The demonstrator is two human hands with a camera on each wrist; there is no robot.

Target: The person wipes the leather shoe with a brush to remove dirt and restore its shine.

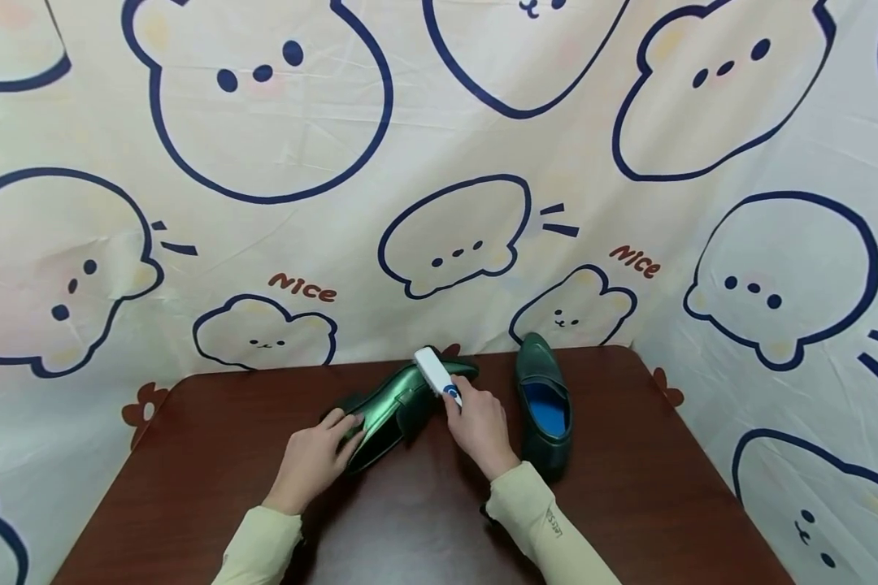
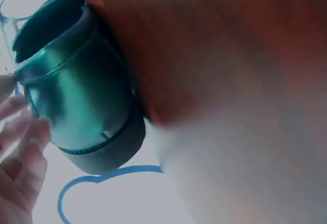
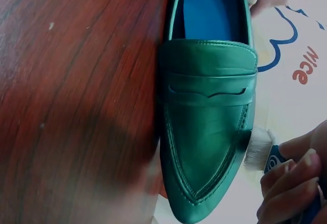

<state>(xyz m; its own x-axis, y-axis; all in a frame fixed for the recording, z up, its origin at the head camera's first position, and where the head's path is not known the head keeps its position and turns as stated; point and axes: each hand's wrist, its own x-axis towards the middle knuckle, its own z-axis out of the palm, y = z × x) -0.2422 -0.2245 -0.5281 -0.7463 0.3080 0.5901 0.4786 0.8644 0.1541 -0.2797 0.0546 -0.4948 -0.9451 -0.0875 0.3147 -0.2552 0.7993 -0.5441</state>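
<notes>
A shiny green loafer (image 1: pixel 402 398) lies tilted on its side over the table, toe to the right, its opening facing the person. My left hand (image 1: pixel 315 459) grips it at the heel end, fingers over the upper side near the opening. In the left wrist view the heel (image 2: pixel 84 99) shows beside the fingers. My right hand (image 1: pixel 480 426) holds a small white brush (image 1: pixel 433 374) with a blue mark by its handle. In the right wrist view the pale bristles (image 3: pixel 259 150) meet the loafer's side, between the strap and the toe.
The matching green loafer (image 1: pixel 537 366) with a blue insole stands upright on the table to the right of the right hand, toe toward the back. The dark brown table (image 1: pixel 227 439) ends at a cloth (image 1: pixel 454 138) printed with cartoon faces, behind and at both sides.
</notes>
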